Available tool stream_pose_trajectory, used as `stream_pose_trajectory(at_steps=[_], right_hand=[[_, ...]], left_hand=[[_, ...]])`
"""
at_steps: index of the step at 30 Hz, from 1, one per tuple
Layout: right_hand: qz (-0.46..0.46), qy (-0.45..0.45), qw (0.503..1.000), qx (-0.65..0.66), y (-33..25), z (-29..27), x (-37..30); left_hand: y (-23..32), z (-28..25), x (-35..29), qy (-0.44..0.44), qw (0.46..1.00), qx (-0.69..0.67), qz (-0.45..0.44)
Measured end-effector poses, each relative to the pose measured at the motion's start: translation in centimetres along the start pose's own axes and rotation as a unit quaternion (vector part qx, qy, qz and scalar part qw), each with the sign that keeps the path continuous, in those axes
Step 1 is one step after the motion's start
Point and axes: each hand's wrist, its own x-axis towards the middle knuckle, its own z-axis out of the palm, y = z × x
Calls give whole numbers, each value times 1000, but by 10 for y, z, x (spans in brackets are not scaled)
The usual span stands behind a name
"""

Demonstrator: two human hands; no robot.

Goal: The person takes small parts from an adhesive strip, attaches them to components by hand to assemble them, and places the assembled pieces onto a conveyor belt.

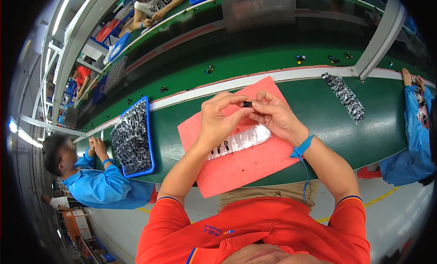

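Green bench (384,127) in a workshop, far edge set along a white rail (314,74); strip lights (63,11) at upper left. Small black part (247,104) held up in the air, over the far half of a pink foam mat (246,170). Left hand (218,116): thumb and index finger pinch the part, gap narrow. Right hand (278,114): fingers closed on the part's right end, tips of both hands almost meeting. Finer shape of the part hidden by the grip.

Mat lies askew, near corner overhanging the bench edge. On it, slanting, a clear plastic strip (249,140) with a few black pieces (226,145) toward its left end. Blue wrist strap (304,148) on the right wrist, coiled blue cord (307,189) hanging from it.

Left of the mat, blue tray (151,159) heaped with black pieces in clear plastic. Right, well apart from the mat: a long wrapped bundle (343,98) of dark pieces. Past the rail, green belt (250,66) with scattered dark parts (208,69).

Co-worker in blue (102,186) at left, hands together near the tray; another's blue sleeve (412,114) at far right; across the belt, person in a white top (157,7), head bent.
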Motion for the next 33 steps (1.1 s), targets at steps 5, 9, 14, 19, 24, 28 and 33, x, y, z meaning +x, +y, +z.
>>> stream_pose_trajectory(at_steps=[5,9,14,19,24,28,33], right_hand=[[-63,-4,998,-21,0,-2,-3],[-102,90,985,-108,-6,6,-3],[-116,119,962,-215,-5,3,-5],[-178,142,896,-381,4,10,-8],[-238,132,833,-482,4,20,-9],[-327,68,727,-600,1,26,-15],[-372,-101,610,-692,22,38,-24]], left_hand=[[4,-2,18,-38,993,71,82],[-10,0,41,-46,980,157,114],[-63,5,94,6,980,192,-41],[-122,10,121,31,960,259,-104],[-132,-2,106,76,962,261,-9],[-73,-39,57,37,980,180,-75],[-22,-77,-44,-41,976,119,-179]])
